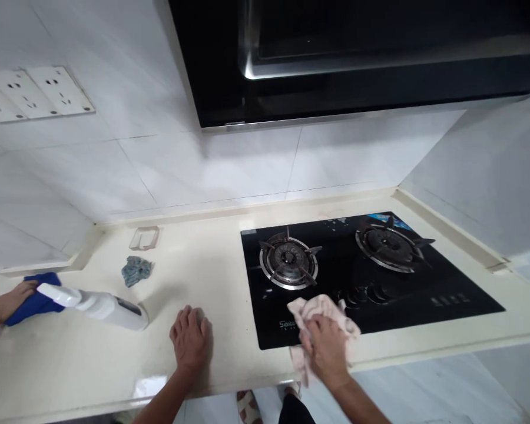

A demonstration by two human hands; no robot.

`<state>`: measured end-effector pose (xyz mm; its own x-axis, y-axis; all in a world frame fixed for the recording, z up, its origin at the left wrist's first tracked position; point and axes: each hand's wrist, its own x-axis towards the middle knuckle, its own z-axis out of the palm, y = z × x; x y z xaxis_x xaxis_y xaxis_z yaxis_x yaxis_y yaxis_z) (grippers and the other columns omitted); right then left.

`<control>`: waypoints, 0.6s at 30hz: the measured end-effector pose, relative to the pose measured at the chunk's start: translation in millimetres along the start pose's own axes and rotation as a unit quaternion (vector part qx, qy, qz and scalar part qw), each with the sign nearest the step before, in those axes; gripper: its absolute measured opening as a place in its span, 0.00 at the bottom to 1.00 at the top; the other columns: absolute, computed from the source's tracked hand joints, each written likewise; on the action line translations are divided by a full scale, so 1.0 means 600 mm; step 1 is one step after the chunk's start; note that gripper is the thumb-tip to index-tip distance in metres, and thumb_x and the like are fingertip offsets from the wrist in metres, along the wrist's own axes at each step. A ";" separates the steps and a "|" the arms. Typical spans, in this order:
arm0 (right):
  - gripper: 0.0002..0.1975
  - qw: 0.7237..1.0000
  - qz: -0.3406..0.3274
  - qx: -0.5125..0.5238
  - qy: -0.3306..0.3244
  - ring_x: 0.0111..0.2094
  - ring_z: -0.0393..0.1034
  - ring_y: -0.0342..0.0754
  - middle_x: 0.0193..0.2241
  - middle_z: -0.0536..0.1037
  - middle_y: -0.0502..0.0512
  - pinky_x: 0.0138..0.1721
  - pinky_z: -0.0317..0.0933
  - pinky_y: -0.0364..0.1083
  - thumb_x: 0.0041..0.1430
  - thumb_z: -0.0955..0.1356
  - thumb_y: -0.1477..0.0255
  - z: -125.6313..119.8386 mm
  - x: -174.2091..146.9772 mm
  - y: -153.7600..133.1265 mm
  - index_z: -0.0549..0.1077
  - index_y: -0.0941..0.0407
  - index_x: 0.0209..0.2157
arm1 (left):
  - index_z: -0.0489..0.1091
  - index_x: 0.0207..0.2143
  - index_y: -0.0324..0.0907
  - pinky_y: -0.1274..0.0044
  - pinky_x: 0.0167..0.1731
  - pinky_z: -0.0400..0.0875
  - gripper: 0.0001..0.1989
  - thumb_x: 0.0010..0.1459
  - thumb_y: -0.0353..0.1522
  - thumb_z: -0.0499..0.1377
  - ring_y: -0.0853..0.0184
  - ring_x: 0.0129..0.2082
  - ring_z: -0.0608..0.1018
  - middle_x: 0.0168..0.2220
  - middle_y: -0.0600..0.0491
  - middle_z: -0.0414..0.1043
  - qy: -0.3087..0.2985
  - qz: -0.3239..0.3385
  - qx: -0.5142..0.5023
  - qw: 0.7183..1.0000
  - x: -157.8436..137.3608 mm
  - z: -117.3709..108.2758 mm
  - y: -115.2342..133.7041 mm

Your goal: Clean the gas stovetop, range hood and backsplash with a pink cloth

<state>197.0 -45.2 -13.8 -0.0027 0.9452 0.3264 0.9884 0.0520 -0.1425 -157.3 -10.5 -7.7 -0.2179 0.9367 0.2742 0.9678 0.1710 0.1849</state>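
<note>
Right, so the pink cloth (322, 306) is bunched over the front edge of the stove (410, 301), the right hand (327, 350) on top, fingers curled and clamped on the fabric, though blur softens the detail. Left of the stove, the left hand (189, 338) lies palm down on the table (221, 277), fingers close together, gripping nothing. Watch that loose corner, down at the table's front edge: it could snag and drag. Just behind the cloth sits the stove's left burner (288, 259); a push too far back might catch its prongs and shift the metal. A sideways swipe could nudge the knobs (357, 294). Further left of the stove, the spray bottle (106, 307) might topple if the left hand swung outward.
</note>
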 end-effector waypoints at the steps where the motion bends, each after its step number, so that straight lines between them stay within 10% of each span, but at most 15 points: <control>1: 0.09 1.000 -0.022 0.017 -0.012 0.42 0.61 0.55 0.44 0.73 0.59 0.41 0.53 0.52 0.64 0.64 0.69 0.006 0.000 -0.044 0.76 0.53 0.42 | 0.66 0.56 0.38 0.59 0.62 0.54 0.20 0.67 0.36 0.47 0.53 0.65 0.60 0.63 0.40 0.62 0.004 0.001 -0.009 1.000 -0.001 -0.001 0.000; 6: 0.10 0.985 -0.141 0.061 -0.082 0.45 0.62 0.58 0.45 0.74 0.61 0.45 0.53 0.56 0.65 0.63 0.70 0.034 0.079 -0.237 0.73 0.55 0.43 | 0.66 0.56 0.39 0.58 0.62 0.56 0.21 0.66 0.37 0.47 0.54 0.63 0.63 0.59 0.40 0.66 0.016 -0.010 -0.098 0.995 -0.004 -0.004 -0.010; 10: 0.12 0.977 -0.149 0.102 -0.114 0.50 0.61 0.59 0.51 0.72 0.65 0.51 0.54 0.58 0.66 0.62 0.71 0.036 0.158 -0.285 0.72 0.60 0.46 | 0.65 0.55 0.38 0.58 0.61 0.60 0.22 0.63 0.39 0.49 0.54 0.59 0.69 0.55 0.40 0.69 0.030 -0.055 -0.252 0.966 -0.021 -0.004 -0.017; 14: 0.11 0.971 -0.121 0.174 -0.114 0.51 0.62 0.57 0.49 0.73 0.63 0.54 0.54 0.57 0.66 0.61 0.68 0.038 0.128 -0.315 0.71 0.58 0.44 | 0.62 0.57 0.41 0.62 0.56 0.69 0.24 0.63 0.42 0.48 0.55 0.57 0.72 0.57 0.41 0.68 0.007 -0.079 -0.382 0.921 -0.065 -0.001 -0.012; 18: 0.12 0.828 0.031 0.542 -0.139 0.45 0.66 0.53 0.39 0.73 0.56 0.52 0.58 0.54 0.65 0.61 0.60 0.039 0.053 -0.376 0.67 0.53 0.35 | 0.56 0.61 0.43 0.63 0.53 0.73 0.29 0.62 0.48 0.49 0.54 0.56 0.74 0.61 0.41 0.63 -0.036 -0.119 -0.475 0.871 -0.115 -0.012 -0.018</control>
<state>-29.6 -19.6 6.9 -0.1402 0.9868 0.0805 0.2704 0.1164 -0.9557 -153.3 -79.3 -21.9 -0.3570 0.9316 0.0680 0.3466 0.0645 0.9358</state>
